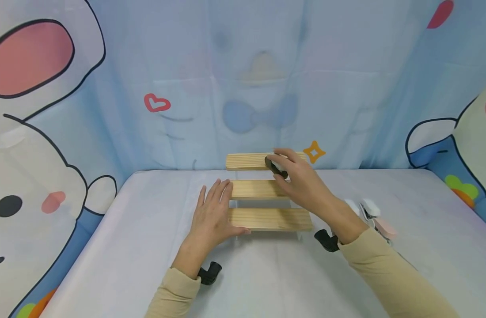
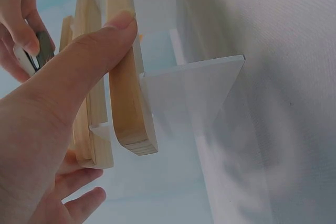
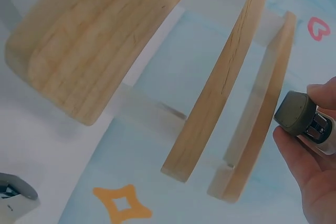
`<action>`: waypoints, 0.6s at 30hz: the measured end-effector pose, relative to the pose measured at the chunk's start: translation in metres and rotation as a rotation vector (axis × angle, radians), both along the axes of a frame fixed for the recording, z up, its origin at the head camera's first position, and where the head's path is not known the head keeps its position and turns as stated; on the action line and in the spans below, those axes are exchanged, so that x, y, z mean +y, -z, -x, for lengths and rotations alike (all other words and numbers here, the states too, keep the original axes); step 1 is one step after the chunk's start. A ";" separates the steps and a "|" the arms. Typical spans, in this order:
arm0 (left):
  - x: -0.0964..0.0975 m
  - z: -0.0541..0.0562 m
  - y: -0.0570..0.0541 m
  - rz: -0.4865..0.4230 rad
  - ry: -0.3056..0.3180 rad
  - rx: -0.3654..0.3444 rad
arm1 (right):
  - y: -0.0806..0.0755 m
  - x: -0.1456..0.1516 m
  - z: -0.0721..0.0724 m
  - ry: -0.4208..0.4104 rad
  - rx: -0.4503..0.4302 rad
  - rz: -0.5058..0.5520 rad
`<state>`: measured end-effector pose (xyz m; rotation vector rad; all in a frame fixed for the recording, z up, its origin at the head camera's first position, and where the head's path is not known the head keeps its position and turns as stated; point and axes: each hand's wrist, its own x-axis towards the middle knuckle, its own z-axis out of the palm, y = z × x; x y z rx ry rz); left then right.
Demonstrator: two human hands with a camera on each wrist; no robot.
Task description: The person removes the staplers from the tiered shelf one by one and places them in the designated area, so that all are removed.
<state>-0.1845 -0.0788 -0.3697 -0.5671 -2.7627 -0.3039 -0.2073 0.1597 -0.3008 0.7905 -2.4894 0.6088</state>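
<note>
A three-step display rack with wooden slats and clear side panels stands on the table. My left hand (image 1: 212,218) is at its left end, fingers extended beside the middle slat (image 1: 259,189). Its thumb (image 2: 100,51) rests on the front of the lowest slat (image 1: 271,219). Over the top slat (image 1: 244,162), my right hand (image 1: 306,183) pinches a small stapler (image 3: 298,113) with a dark green end and a pale body. In the right wrist view the stapler is close beside the top slat, and part of it is hidden by the fingers.
Right of the rack, partly behind the right forearm, lie a white stapler-like item (image 1: 370,207) and a pink one (image 1: 385,228). A white cloth covers the table (image 1: 127,247). A printed blue curtain (image 1: 179,53) hangs behind it.
</note>
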 end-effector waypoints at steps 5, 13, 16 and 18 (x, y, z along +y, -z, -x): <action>0.000 0.000 0.000 -0.014 0.004 -0.004 | 0.001 0.008 -0.007 0.024 -0.010 0.001; 0.000 0.000 0.000 -0.018 0.005 -0.005 | 0.004 0.021 -0.019 0.040 0.013 -0.005; 0.000 0.000 0.000 -0.017 0.004 -0.008 | 0.005 0.027 -0.023 0.043 0.017 -0.014; 0.000 0.000 0.000 -0.016 0.002 -0.011 | 0.006 0.031 -0.026 0.052 0.017 -0.019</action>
